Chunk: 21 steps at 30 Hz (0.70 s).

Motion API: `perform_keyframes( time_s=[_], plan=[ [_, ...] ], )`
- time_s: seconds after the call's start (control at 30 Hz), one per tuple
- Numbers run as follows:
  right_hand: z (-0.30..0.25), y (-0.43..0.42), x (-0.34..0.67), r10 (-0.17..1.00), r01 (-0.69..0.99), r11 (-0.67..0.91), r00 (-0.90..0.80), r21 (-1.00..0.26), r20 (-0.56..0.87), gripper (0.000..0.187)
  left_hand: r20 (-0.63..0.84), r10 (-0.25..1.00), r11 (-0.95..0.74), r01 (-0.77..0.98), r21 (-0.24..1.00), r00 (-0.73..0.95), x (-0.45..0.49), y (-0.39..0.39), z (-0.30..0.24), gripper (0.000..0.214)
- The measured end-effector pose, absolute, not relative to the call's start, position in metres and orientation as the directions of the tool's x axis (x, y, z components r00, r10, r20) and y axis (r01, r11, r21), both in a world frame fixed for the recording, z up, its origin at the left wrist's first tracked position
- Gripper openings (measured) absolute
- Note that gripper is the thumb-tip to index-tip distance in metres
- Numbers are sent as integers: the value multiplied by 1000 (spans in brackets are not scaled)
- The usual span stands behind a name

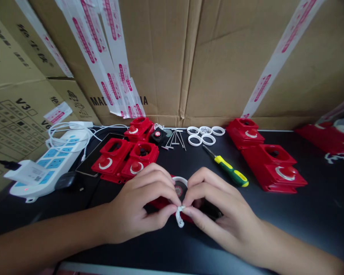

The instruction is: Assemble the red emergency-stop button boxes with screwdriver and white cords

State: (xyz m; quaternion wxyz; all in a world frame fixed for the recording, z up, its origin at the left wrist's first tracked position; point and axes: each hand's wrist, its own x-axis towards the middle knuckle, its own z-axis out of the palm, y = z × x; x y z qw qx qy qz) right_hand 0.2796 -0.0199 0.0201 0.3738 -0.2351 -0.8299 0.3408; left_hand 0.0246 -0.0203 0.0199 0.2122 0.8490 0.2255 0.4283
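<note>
Thumb and fingertips of my left hand (pixel 145 200) are pinched on a small bundle of white cord (pixel 179 219). From the other side my right hand (pixel 223 208) pinches the same cord, so the two hands nearly meet. A short end of the cord hangs down between them. Behind and below the fingers is a red plastic housing (pixel 160 202), mostly covered by my hands. On it shows a round dark part (pixel 179 188) with a red centre and a white ring (pixel 180 178) around its back edge.
Several red housings stand at left (pixel 111 147) and right (pixel 272 164). A green-yellow screwdriver (pixel 231 170), white rings (pixel 195 140), metal T-shaped pins (pixel 174 138) and a black part (pixel 157 136) lie between. A power strip (pixel 54 156) is far left; cardboard (pixel 160 57) walls the back.
</note>
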Motion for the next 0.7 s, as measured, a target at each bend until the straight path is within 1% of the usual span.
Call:
perform_keyframes(
  time_s=[0.27,0.47,0.7],
  plan=[
    [19,-22,279,639,118,658,-610,-744,468,6,654,519,-848,235,475,550,26,-20,28,13],
    [19,-23,275,636,96,661,-598,-744,488,8,687,495,-868,270,416,531,28,-22,27,21],
    [25,-26,276,665,81,605,-599,-792,446,8,704,484,-875,285,392,519,31,-26,25,25]
  ],
)
